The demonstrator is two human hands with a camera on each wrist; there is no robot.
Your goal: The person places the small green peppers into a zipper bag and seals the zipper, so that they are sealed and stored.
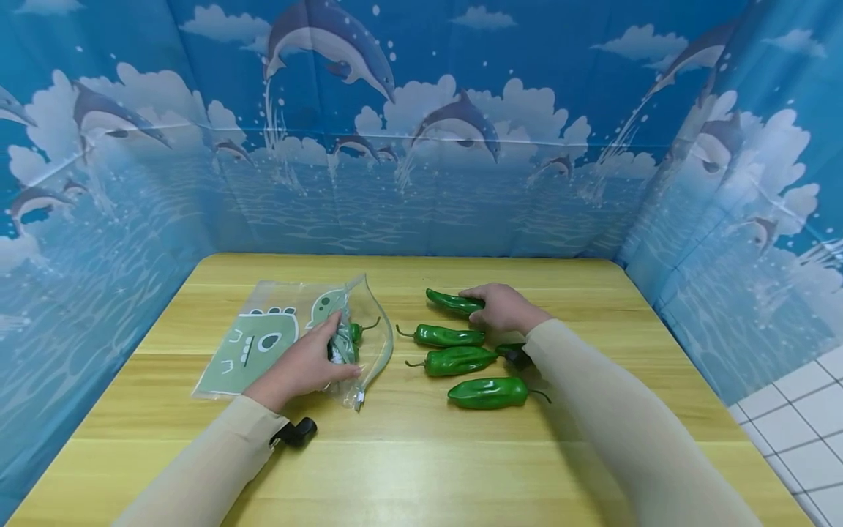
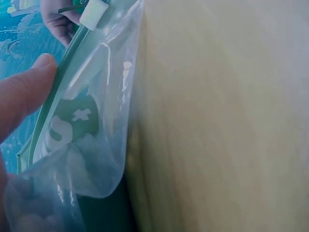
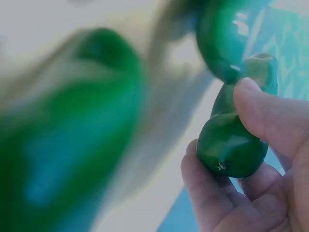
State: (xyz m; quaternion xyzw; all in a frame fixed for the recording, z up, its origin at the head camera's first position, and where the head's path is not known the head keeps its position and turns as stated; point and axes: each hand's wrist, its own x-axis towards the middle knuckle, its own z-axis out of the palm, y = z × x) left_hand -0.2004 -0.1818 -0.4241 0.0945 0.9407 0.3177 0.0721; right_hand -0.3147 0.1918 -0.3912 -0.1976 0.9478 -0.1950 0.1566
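Note:
A clear zip bag with green cartoon prints [image 1: 263,344] lies on the left of the table, its mouth facing right. My left hand [image 1: 306,366] grips the bag near the mouth, and a green pepper [image 1: 356,333] with its stem shows inside. In the left wrist view the thumb [image 2: 29,94] lies by the green zip edge, near the white slider [image 2: 94,13]. My right hand [image 1: 503,307] holds the farthest green pepper [image 1: 454,301] by its right end. The right wrist view shows that pepper [image 3: 231,145] between thumb and fingers.
Nearer than the held pepper lie several green peppers, including one [image 1: 451,337], another [image 1: 461,361] and the nearest [image 1: 489,393]. One more [image 1: 506,349] is partly hidden by the right wrist. A dolphin-print curtain [image 1: 421,183] stands around the wooden table [image 1: 408,476].

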